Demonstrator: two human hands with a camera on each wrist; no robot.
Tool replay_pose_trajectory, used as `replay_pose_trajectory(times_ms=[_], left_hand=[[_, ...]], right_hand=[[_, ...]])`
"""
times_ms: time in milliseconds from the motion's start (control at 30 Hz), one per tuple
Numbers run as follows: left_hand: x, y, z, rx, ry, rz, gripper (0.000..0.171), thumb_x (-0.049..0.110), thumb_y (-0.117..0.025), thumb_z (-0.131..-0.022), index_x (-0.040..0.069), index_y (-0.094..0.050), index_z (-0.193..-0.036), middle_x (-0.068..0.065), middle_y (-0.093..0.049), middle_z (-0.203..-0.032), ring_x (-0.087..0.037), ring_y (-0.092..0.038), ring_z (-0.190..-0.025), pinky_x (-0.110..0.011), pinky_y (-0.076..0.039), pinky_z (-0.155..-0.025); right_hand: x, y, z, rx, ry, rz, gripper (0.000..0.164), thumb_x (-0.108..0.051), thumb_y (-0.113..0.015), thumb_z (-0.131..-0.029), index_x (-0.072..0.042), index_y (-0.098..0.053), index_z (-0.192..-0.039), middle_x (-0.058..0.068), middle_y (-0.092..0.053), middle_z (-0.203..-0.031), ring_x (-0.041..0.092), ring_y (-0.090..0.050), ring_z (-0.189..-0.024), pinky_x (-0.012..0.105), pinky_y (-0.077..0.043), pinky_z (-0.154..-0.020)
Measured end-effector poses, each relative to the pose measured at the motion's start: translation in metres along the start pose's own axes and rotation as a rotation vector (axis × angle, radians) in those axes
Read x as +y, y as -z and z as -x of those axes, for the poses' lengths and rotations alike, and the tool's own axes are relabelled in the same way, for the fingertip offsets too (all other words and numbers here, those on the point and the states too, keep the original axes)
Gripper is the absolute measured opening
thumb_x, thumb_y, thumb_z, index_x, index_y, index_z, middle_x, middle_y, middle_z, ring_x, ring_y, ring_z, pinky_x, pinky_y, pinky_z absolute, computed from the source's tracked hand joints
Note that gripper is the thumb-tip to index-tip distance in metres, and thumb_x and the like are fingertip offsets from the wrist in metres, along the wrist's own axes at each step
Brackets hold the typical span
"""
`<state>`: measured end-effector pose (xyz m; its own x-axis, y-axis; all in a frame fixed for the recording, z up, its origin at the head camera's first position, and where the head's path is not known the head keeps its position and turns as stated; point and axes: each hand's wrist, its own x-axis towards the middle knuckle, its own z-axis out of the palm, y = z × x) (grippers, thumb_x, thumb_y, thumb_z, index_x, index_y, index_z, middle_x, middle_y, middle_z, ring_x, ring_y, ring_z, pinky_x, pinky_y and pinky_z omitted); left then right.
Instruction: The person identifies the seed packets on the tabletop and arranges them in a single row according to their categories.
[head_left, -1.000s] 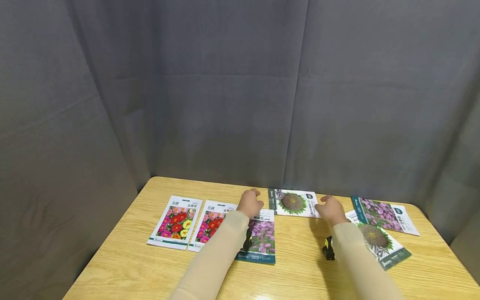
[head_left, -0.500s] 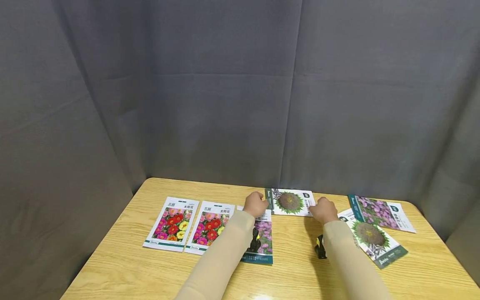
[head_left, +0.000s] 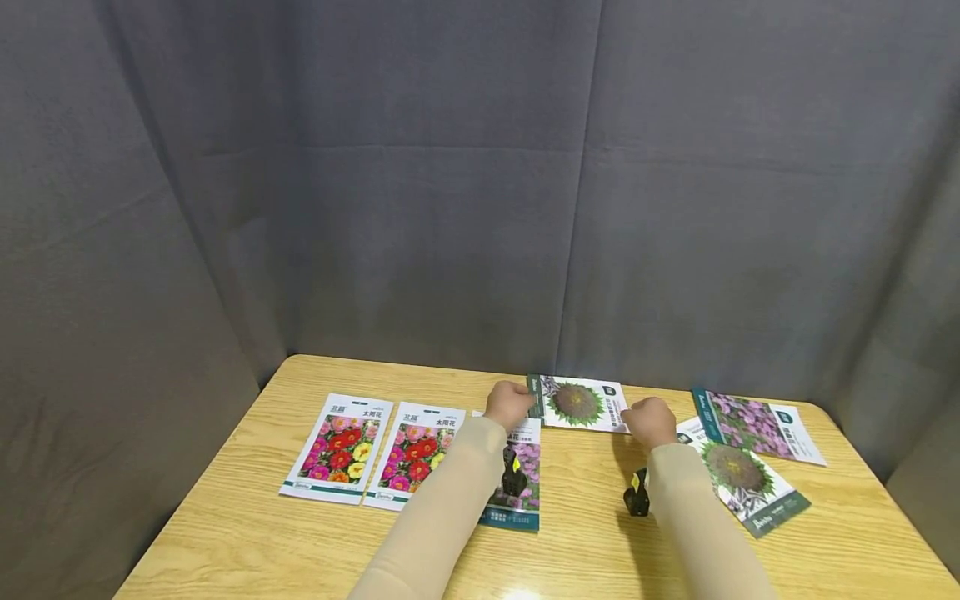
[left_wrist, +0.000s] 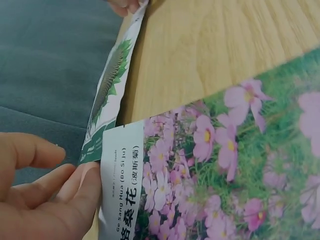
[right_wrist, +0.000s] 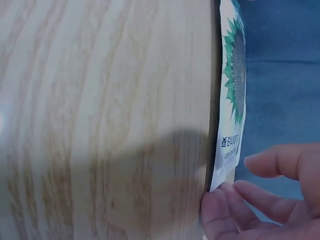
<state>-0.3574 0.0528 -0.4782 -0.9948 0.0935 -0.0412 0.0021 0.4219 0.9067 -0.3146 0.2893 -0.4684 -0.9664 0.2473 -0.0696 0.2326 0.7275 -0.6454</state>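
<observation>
A sunflower seed packet lies crosswise at the table's back edge, between both hands. The left hand holds its green left end; in the left wrist view the fingertips meet that end beside a pink cosmos seed packet. At the white right end is the right hand, its fingers curled at the packet's corner in the right wrist view, the thumb slightly apart. The cosmos packet lies under the left forearm, partly hidden by it.
Two sun-flower packets with red and yellow blooms, one far left and one beside it, lie upright in a row. On the right, a cosmos packet overlaps a tilted sunflower packet. Grey curtains stand behind the wooden table.
Both hands have closed in on the ends of the sunflower packet, their fingers curling more. The head view has shifted slightly, so the whole table appears a little further left.
</observation>
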Motion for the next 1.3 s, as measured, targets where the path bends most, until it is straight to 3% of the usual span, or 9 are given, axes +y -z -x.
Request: replay_pose_trajectory(times_ms=[100,233,367,533,733,867,1033,1200,1300], left_hand=[[0.002,-0.001,0.001,0.017,0.016,0.054,0.029,0.001,-0.062,-0.09,-0.009,-0.071,-0.116,-0.02,-0.071,-0.116,-0.028,-0.069,-0.096,-0.037,-0.057,-0.086],[0.002,-0.004,0.0,0.027,0.043,0.148,0.028,-0.003,-0.06,-0.089,-0.01,-0.07,-0.114,-0.019,-0.072,-0.106,-0.019,-0.066,-0.081,-0.027,-0.055,-0.074],[0.001,-0.005,-0.001,0.035,0.067,0.225,0.029,-0.006,-0.059,-0.088,-0.01,-0.069,-0.115,-0.02,-0.071,-0.107,-0.019,-0.066,-0.084,-0.025,-0.053,-0.072],[-0.001,-0.006,-0.001,0.046,0.067,0.267,0.033,-0.012,-0.059,-0.086,-0.009,-0.068,-0.118,-0.021,-0.07,-0.111,-0.025,-0.068,-0.095,-0.029,-0.057,-0.076],[0.002,-0.009,0.002,0.036,0.02,0.348,0.038,-0.019,-0.059,-0.082,-0.013,-0.064,-0.119,-0.024,-0.068,-0.112,-0.027,-0.068,-0.093,-0.03,-0.059,-0.073],[0.005,-0.012,0.005,0.019,0.003,0.374,0.043,-0.02,-0.059,-0.077,-0.013,-0.063,-0.119,-0.023,-0.067,-0.111,-0.021,-0.065,-0.093,-0.024,-0.056,-0.07],[0.006,-0.015,0.012,-0.018,0.068,0.452,0.052,-0.02,-0.057,-0.076,-0.011,-0.058,-0.127,-0.023,-0.065,-0.115,-0.022,-0.063,-0.095,-0.023,-0.052,-0.067],[0.002,-0.015,0.022,-0.045,0.098,0.533,0.053,-0.018,-0.054,-0.082,-0.013,-0.054,-0.135,-0.028,-0.06,-0.128,-0.032,-0.065,-0.11,-0.03,-0.056,-0.077],[0.002,-0.014,0.03,-0.044,0.107,0.573,0.046,-0.014,-0.056,-0.085,-0.014,-0.055,-0.132,-0.027,-0.06,-0.123,-0.029,-0.066,-0.101,-0.036,-0.058,-0.084]], right_hand=[[0.007,0.001,0.0,0.01,-0.031,-0.07,0.039,-0.012,-0.052,-0.093,0.02,-0.061,-0.112,0.036,-0.062,-0.109,0.043,-0.06,-0.092,0.052,-0.051,-0.085],[0.014,-0.001,-0.001,0.016,-0.085,-0.169,0.037,-0.012,-0.052,-0.095,0.018,-0.063,-0.114,0.032,-0.063,-0.108,0.03,-0.058,-0.079,0.044,-0.05,-0.076],[0.015,-0.002,-0.001,-0.002,-0.115,-0.238,0.043,-0.014,-0.053,-0.096,0.016,-0.06,-0.126,0.034,-0.056,-0.13,0.037,-0.061,-0.101,0.047,-0.052,-0.087],[0.011,-0.001,0.001,-0.01,-0.122,-0.303,0.044,-0.009,-0.054,-0.093,0.017,-0.058,-0.129,0.035,-0.052,-0.137,0.039,-0.06,-0.105,0.037,-0.055,-0.078],[0.013,0.0,0.004,0.019,-0.155,-0.44,0.046,0.006,-0.056,-0.085,0.018,-0.057,-0.129,0.036,-0.054,-0.127,0.019,-0.061,-0.077,0.025,-0.052,-0.06],[0.016,0.003,0.008,0.049,-0.19,-0.54,0.047,0.009,-0.056,-0.085,0.017,-0.055,-0.131,0.034,-0.056,-0.122,0.017,-0.062,-0.075,0.026,-0.054,-0.063],[0.016,0.007,0.011,0.083,-0.267,-0.698,0.048,0.005,-0.057,-0.091,0.014,-0.052,-0.138,0.028,-0.049,-0.137,0.019,-0.061,-0.09,0.024,-0.056,-0.073],[0.015,0.006,0.011,0.093,-0.33,-0.841,0.051,0.002,-0.061,-0.093,0.009,-0.049,-0.143,0.019,-0.049,-0.133,0.009,-0.061,-0.083,0.02,-0.056,-0.075],[0.016,0.006,0.012,0.08,-0.354,-0.95,0.054,0.002,-0.061,-0.094,0.007,-0.046,-0.146,0.014,-0.048,-0.133,0.006,-0.059,-0.084,0.018,-0.056,-0.078]])
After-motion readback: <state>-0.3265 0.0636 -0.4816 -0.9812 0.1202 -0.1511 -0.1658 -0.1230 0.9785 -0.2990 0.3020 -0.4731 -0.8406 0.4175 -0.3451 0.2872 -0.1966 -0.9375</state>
